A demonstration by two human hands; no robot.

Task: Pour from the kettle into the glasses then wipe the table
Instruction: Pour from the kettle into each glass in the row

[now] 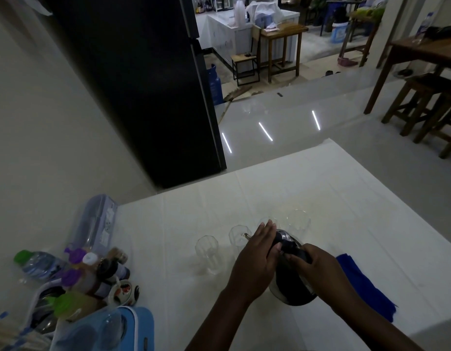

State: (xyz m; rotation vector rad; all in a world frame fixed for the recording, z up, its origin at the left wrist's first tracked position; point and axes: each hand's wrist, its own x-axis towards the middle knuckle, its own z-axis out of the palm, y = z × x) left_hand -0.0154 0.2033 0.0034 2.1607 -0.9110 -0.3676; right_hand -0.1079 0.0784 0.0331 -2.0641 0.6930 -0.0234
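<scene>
The right hand (318, 267) grips the kettle (292, 287) by its handle; the left hand (257, 257) presses flat-fingered on its lid. Just beyond stand the glasses (206, 252) in a close row; a hasty tilt may overshoot a narrow rim or knock one over, flooding the table (346, 198).

Head camera looks down, close over table (320, 188).

Left hand (257, 254): palm down, fingers straight, laid on top of the black-and-steel kettle (292, 290). Right hand (318, 267): fingers curled round its handle.
</scene>
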